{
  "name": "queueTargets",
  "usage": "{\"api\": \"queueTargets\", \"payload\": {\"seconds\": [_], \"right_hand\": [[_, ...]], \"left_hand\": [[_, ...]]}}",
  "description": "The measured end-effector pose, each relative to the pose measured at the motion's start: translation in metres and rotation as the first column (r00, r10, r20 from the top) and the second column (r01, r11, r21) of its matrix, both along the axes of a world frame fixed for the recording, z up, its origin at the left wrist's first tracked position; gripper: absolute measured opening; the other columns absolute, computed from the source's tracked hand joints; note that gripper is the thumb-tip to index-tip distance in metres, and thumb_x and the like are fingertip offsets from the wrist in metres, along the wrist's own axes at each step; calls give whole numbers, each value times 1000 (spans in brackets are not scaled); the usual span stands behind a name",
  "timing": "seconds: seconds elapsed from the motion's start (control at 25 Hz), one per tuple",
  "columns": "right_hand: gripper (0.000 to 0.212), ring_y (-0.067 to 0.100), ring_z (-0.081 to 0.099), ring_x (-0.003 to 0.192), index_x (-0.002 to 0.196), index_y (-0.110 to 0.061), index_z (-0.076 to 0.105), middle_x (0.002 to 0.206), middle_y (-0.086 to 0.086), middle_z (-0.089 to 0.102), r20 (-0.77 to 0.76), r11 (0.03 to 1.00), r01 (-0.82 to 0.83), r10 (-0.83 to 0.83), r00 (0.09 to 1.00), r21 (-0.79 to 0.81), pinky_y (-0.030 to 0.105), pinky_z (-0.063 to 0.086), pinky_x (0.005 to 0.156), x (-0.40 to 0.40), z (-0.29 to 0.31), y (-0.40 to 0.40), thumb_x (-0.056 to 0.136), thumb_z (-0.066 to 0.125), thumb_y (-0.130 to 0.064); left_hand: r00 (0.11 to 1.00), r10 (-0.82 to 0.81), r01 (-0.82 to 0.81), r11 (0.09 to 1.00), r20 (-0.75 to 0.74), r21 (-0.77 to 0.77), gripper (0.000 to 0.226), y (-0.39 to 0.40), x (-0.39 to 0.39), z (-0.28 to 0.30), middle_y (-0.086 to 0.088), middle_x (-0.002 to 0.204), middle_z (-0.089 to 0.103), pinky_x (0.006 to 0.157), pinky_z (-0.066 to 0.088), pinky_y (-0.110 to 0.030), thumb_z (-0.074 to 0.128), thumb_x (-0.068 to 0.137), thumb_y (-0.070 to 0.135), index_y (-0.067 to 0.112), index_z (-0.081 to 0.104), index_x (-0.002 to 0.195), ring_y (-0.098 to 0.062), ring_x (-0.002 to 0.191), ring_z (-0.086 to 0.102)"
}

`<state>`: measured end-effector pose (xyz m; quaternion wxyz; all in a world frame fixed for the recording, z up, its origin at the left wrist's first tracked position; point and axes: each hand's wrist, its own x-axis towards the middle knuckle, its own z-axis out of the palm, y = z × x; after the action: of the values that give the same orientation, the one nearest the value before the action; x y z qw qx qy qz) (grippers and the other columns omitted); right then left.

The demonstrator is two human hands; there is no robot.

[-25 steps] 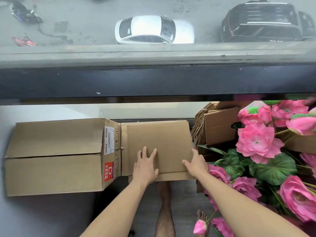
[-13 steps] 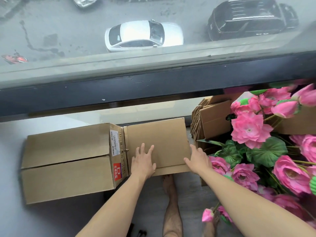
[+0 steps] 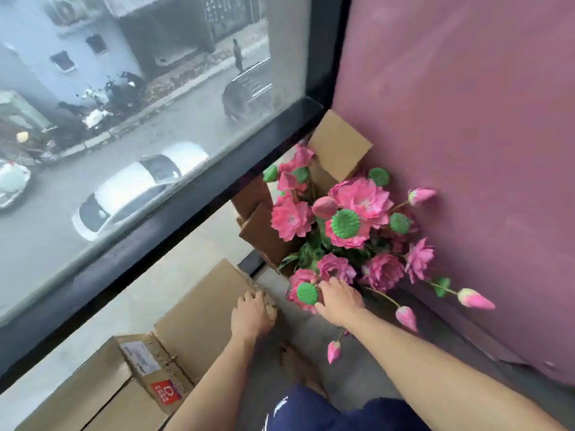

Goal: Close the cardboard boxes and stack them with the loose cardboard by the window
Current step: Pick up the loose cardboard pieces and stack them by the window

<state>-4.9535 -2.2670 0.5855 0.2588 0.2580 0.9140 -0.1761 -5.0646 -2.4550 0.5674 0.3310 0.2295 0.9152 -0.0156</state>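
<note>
Both hands have shifted since half a second ago, and the view has swung toward the pink wall (image 3: 466, 150). Earlier the right hand (image 3: 339, 298) lay on the right edge of the flat cardboard sheets (image 3: 205, 309); now it is off them and among the artificial lotus flowers (image 3: 351, 213), fingers spread and relaxed against a green seed pod (image 3: 307, 293) and the pink bloom beside it, gripping nothing that shows. The left hand (image 3: 253, 312) has slid to the sheets' far right corner, fingers curled over that corner's edge. These sheets lie flat on the floor along the window (image 3: 140, 119), touching the closed cardboard box (image 3: 102, 396), which sits at the lower left with its labelled end facing them. Beyond the flowers, in the corner between window frame and wall, more loose cardboard (image 3: 339, 147) stands upright, partly hidden by blooms. A bare foot (image 3: 298, 368) rests on the grey floor (image 3: 357, 362) between the arms.
</note>
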Motion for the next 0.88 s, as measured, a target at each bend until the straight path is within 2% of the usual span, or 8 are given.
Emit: {"api": "queueTargets", "payload": {"seconds": [0.08,0.2,0.4,0.52,0.64,0.76,0.88], "right_hand": [[46,32,50,127,129,-15,51,133,11,52,-32,995,100,-101,994,-11,42,44,98,42,9,18,93,57,-43],[46,29,53,124,130,-16,53,130,8,56,-74,960,280,-280,957,-12,41,43,102,137,21,51,93,57,-44],[47,31,57,119,130,-16,54,129,8,58,-52,833,552,-554,831,-44,38,49,95,309,28,85,94,55,-46],[45,29,59,116,127,-15,55,127,8,61,-15,712,699,-701,713,-60,36,49,92,421,31,94,94,54,-46],[40,30,60,115,122,-12,56,126,11,61,3,545,837,-838,546,-52,34,48,89,513,28,101,93,55,-41],[41,32,59,114,123,-10,54,126,12,58,33,380,923,-923,382,-63,34,46,85,572,30,109,96,51,-40],[46,32,59,117,129,-12,54,129,12,58,21,196,978,-980,198,-67,34,47,91,619,31,126,95,52,-43]], "left_hand": [[997,-75,74,997,9,27,45,30,28,10,-10,131,57,97,47,-40,50,94,48,19,54,129,-31,122,53],[964,-266,266,964,30,3,43,81,91,28,-11,129,62,97,50,-40,50,96,44,16,56,128,-30,120,58],[828,-561,561,828,7,-7,45,167,224,50,-9,126,65,92,50,-38,52,95,45,17,57,129,-30,118,61],[695,-719,719,695,9,6,50,218,323,54,-9,129,63,95,49,-37,51,95,50,16,54,132,-29,120,60],[523,-851,850,525,39,37,52,264,408,61,-5,134,61,100,48,-36,51,95,53,20,55,135,-25,124,57],[358,-933,932,360,49,36,50,311,464,66,-3,136,61,101,48,-35,52,95,52,23,56,136,-24,125,57],[168,-985,986,169,39,15,52,370,517,68,-5,142,55,104,46,-37,48,98,51,21,51,141,-26,130,54]]}}
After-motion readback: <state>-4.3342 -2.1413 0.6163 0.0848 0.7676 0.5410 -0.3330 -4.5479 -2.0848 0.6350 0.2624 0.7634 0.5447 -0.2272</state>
